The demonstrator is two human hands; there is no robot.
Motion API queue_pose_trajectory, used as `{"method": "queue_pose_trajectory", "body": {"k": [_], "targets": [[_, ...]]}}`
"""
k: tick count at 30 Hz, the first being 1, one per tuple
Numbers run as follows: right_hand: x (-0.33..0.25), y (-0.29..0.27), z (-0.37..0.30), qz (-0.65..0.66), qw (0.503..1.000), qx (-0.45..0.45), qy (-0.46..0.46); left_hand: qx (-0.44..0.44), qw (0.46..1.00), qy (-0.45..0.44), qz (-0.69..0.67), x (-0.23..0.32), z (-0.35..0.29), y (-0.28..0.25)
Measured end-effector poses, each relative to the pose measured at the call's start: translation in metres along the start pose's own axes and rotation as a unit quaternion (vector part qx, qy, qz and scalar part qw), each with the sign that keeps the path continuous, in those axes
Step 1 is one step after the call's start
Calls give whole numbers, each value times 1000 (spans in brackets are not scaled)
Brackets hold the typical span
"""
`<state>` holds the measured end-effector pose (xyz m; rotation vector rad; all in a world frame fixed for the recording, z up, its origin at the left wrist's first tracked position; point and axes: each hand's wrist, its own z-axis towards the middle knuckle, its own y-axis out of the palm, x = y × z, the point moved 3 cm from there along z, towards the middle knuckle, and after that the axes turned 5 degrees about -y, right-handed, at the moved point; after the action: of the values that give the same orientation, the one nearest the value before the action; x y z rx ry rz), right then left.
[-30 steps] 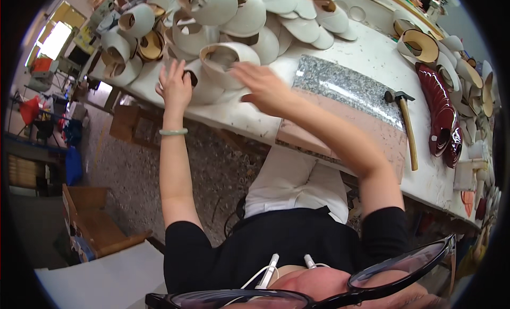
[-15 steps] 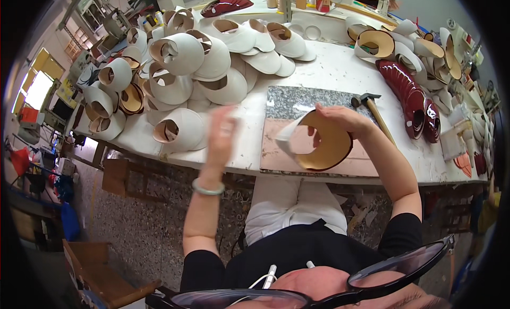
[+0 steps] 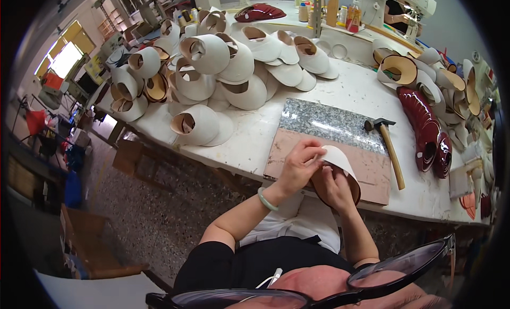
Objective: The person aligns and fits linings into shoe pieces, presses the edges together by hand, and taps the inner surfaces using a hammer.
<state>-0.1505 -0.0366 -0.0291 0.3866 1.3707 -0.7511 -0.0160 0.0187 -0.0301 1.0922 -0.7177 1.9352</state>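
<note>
A white shoe upper (image 3: 342,159) with a dark-edged lining is between my hands, over the front edge of the board. My left hand (image 3: 300,168) is closed, its fingertips pinching the upper's top edge on the left side. My right hand (image 3: 340,189) reaches into its opening, fingers bent against the inside near the left fingertips. Whether something small lies between the fingertips, I cannot tell. Beneath is a board (image 3: 366,173) with a pinkish front part and a speckled grey stone slab (image 3: 324,120) behind it.
A hammer (image 3: 392,155) with a wooden handle lies right of the board. Stacked white shoe uppers (image 3: 244,94) crowd the left side. Nested glossy dark red pieces (image 3: 419,123) and more uppers (image 3: 398,70) are at right. Bottles and thread spools (image 3: 340,14) stand at the back.
My left hand has come from the pile on the left to the shoe upper. The upper has turned and moved nearer me, and my right hand has shifted from its outer rim into its opening.
</note>
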Motion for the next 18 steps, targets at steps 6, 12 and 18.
{"method": "queue_pose_trajectory", "body": {"k": [6,12,18], "targets": [[23,0,2,75,990,96,-73,49,997,-57,13,-4,-13,30],[3,-12,44,-106,991,30,-75,70,985,-75,142,25,42,17],[-44,-37,41,1,983,-86,-163,15,941,-311,-130,-1,72,-5]]}}
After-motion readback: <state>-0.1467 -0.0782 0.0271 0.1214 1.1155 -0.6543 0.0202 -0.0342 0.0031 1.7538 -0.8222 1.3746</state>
